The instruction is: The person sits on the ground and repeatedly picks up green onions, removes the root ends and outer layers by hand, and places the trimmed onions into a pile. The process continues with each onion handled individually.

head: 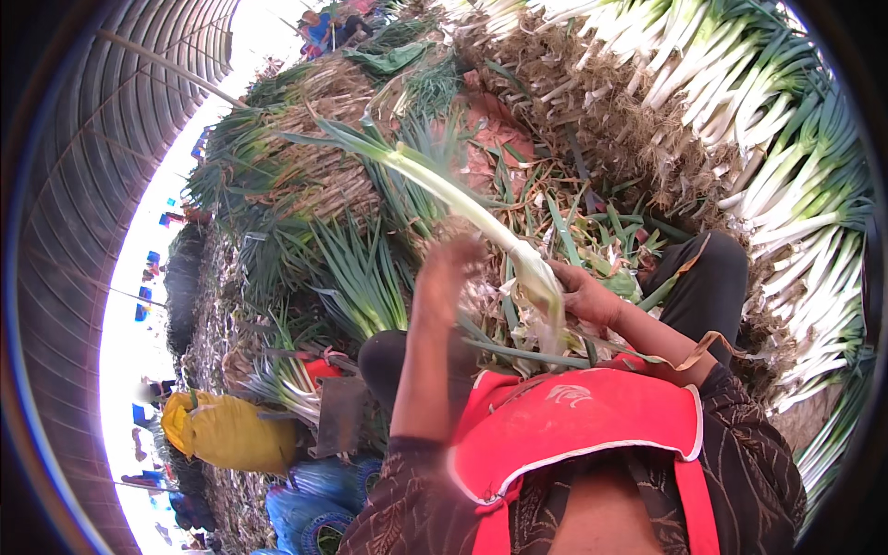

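Note:
A long leek-like green onion (pixel 461 198) slants across the space before me, its green leaves towards the upper left and its white stalk towards my lap. My right hand (pixel 586 295) grips its lower end, where pale, loose outer layers (pixel 544 295) hang down. Left of the stalk is my left hand (pixel 451 267), raised and blurred by motion. Its fingers are indistinct, so whether they hold anything cannot be told. Shed leaves and skins (pixel 555 222) litter the ground between my knees. I wear a red apron (pixel 590 409) with white edging.
Stacked onions with roots facing inward (pixel 694 118) curve around the right. More onion bundles (pixel 298 146) lie at upper left. Beside my left knee are green onion tops (pixel 368 277), a yellow sack (pixel 239 433) and blue plastic bags (pixel 305 503). Another person (pixel 319 31) is far back.

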`<state>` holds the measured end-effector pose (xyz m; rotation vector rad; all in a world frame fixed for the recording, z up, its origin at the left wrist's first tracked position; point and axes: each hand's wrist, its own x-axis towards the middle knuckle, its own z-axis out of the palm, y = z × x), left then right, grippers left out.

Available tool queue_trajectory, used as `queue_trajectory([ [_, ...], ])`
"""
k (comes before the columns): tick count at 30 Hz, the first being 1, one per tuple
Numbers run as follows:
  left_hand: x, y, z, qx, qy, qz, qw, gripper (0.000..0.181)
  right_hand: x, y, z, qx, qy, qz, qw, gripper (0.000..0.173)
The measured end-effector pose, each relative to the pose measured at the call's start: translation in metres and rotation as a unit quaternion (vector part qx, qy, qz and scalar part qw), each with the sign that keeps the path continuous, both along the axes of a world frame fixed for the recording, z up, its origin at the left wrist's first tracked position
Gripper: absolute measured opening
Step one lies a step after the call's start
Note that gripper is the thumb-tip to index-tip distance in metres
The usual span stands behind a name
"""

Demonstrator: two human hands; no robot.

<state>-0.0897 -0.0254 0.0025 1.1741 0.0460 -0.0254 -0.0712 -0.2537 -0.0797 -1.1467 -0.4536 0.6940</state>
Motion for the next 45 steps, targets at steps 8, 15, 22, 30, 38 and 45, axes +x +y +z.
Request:
queue_trajectory([
  [8,0.084,-0.013,-0.014,-0.171,-0.01,0.18,0.969,0.026,0.021,0.034,0.037,-0.292,-0.487,-0.237,0.788,0.082],
  [15,0.113,0.016,-0.019,-0.119,0.045,0.244,0.961,0.019,0.068,0.051,0.049,0.006,-0.426,-0.04,0.904,0.027],
  [22,0.146,0.183,-0.006,-0.183,0.029,0.411,0.893,0.019,-0.031,-0.069,0.049,-0.271,-0.269,0.048,0.923,0.019],
  [30,0.127,0.249,0.006,-0.241,-0.031,0.448,0.86,0.021,-0.013,-0.092,0.072,-0.518,-0.373,0.06,0.768,0.069],
  [38,0.09,0.172,0.017,-0.375,0.002,0.305,0.875,0.025,0.043,0.076,0.085,0.108,0.026,0.053,0.992,0.063],
  [45,0.065,0.176,0.014,-0.369,-0.051,0.262,0.89,0.023,-0.017,0.073,0.085,0.17,0.264,0.248,0.917,0.062],
])
